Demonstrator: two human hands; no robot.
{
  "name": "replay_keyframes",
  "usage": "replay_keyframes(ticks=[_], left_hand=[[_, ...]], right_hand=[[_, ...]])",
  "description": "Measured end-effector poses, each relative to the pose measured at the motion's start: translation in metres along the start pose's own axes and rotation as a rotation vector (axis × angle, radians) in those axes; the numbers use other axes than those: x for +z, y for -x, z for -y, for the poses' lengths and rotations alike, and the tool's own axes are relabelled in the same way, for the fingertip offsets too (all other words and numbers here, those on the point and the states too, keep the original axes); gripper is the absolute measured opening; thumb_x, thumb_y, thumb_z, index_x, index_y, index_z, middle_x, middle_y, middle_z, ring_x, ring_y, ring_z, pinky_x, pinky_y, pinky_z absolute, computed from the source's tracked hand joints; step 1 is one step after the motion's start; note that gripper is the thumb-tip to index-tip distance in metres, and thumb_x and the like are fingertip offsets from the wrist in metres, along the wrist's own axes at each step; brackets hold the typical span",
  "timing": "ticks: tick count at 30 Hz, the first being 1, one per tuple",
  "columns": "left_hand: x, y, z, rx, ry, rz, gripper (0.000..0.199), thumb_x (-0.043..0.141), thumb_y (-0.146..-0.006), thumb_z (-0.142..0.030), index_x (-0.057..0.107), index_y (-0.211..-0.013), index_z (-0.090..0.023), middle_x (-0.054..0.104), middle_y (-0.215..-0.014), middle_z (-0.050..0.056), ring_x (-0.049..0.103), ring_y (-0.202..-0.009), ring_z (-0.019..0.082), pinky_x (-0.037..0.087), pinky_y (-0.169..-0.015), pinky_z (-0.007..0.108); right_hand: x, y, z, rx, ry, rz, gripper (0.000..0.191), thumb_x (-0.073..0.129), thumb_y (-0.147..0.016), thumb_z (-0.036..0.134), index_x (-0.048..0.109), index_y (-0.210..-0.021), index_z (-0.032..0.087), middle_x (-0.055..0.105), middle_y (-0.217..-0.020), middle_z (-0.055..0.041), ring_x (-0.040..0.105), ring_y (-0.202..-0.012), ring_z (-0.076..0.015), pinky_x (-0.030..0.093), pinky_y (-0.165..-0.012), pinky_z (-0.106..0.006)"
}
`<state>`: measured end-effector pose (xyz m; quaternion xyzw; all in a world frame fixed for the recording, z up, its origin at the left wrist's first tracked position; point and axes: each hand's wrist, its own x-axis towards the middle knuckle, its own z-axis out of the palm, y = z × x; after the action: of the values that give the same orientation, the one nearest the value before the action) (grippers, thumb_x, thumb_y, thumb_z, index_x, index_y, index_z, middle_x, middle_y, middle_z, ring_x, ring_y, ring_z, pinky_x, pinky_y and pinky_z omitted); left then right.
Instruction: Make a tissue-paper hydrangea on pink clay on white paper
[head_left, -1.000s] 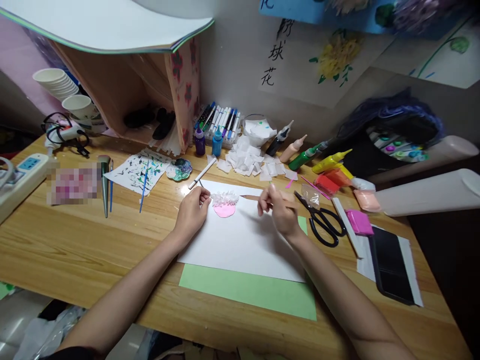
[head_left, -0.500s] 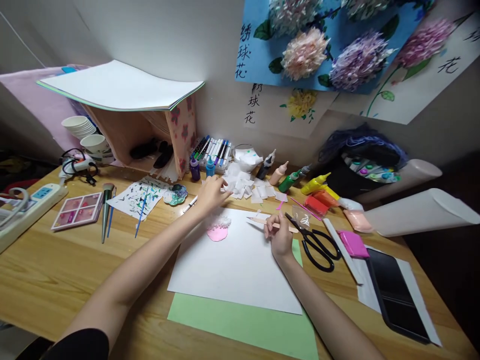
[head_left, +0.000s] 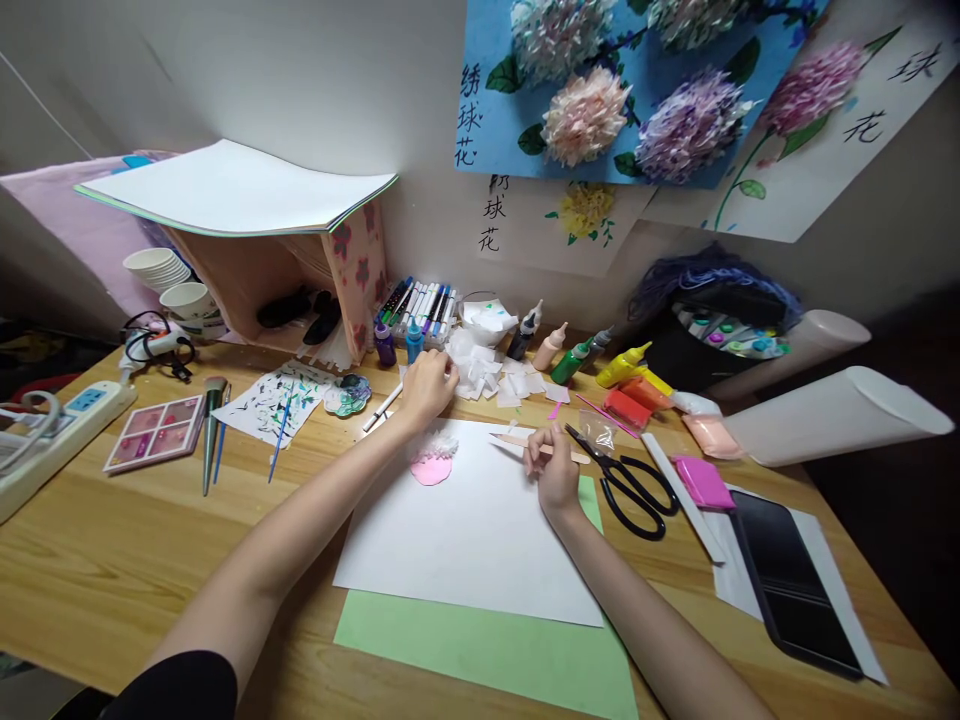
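Observation:
My left hand is at the near left edge of a pile of small white paper pieces. Its fingers are curled together, and anything between the fingertips is hidden. Held in my right hand is a thin wooden craft stick, its narrow end pointing left over a white sheet of paper. On that sheet lies a pink round patch whose upper part is covered with white frilly bits. A green sheet shows under the white one.
Black-handled scissors lie right of my right hand. Paint bottles line the back, with a marker box to their left. A phone rests at the right. Brushes and a paint-smeared sheet lie left.
My left hand's fingers have drawn closer together beside the white paper pieces. My right hand still holds the stick in about the same place. The view has shifted slightly.

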<state>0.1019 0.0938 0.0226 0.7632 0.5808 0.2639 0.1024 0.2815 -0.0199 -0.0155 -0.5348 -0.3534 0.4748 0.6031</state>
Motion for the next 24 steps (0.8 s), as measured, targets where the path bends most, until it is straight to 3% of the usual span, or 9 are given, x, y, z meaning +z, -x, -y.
replay_keyframes(ticks=[7, 18, 22, 24], left_hand=[[-0.024, 0.000, 0.011, -0.146, 0.105, -0.018, 0.014, 0.049, -0.083, -0.024, 0.062, -0.082, -0.018, 0.070, -0.085, 0.006, 0.063, -0.078, 0.019, 0.045, -0.070, 0.029], [-0.045, -0.006, 0.029, -0.140, 0.419, -0.073, 0.020, 0.054, -0.082, -0.034, 0.065, -0.080, -0.016, 0.069, -0.080, 0.003, 0.061, -0.073, 0.015, 0.045, -0.069, 0.025], [-0.063, 0.019, 0.019, -0.100, 0.595, -0.074, 0.024, 0.058, -0.081, -0.039, 0.065, -0.081, -0.016, 0.067, -0.078, 0.003, 0.058, -0.071, 0.014, 0.043, -0.066, 0.024], [-0.073, 0.044, 0.013, -0.074, 0.586, 0.012, 0.024, 0.058, -0.082, -0.039, 0.066, -0.082, -0.017, 0.067, -0.079, 0.002, 0.057, -0.070, 0.014, 0.042, -0.064, 0.024]], right_hand=[[0.002, 0.001, 0.004, -0.008, 0.006, -0.002, 0.054, 0.037, -0.086, 0.058, 0.043, -0.048, 0.020, 0.042, -0.039, 0.0031, 0.038, -0.035, -0.0088, 0.027, -0.037, -0.023], [0.001, 0.001, 0.001, 0.001, -0.009, -0.008, 0.052, 0.039, -0.086, 0.056, 0.042, -0.047, 0.020, 0.040, -0.039, 0.0036, 0.035, -0.034, -0.0083, 0.023, -0.036, -0.023], [0.000, 0.001, 0.001, -0.016, -0.002, -0.007, 0.052, 0.037, -0.087, 0.055, 0.042, -0.049, 0.021, 0.039, -0.040, 0.0040, 0.036, -0.035, -0.0088, 0.024, -0.036, -0.023], [0.000, 0.001, 0.001, -0.021, 0.002, -0.007, 0.052, 0.036, -0.088, 0.055, 0.042, -0.048, 0.021, 0.039, -0.040, 0.0038, 0.037, -0.035, -0.0092, 0.024, -0.037, -0.023]])
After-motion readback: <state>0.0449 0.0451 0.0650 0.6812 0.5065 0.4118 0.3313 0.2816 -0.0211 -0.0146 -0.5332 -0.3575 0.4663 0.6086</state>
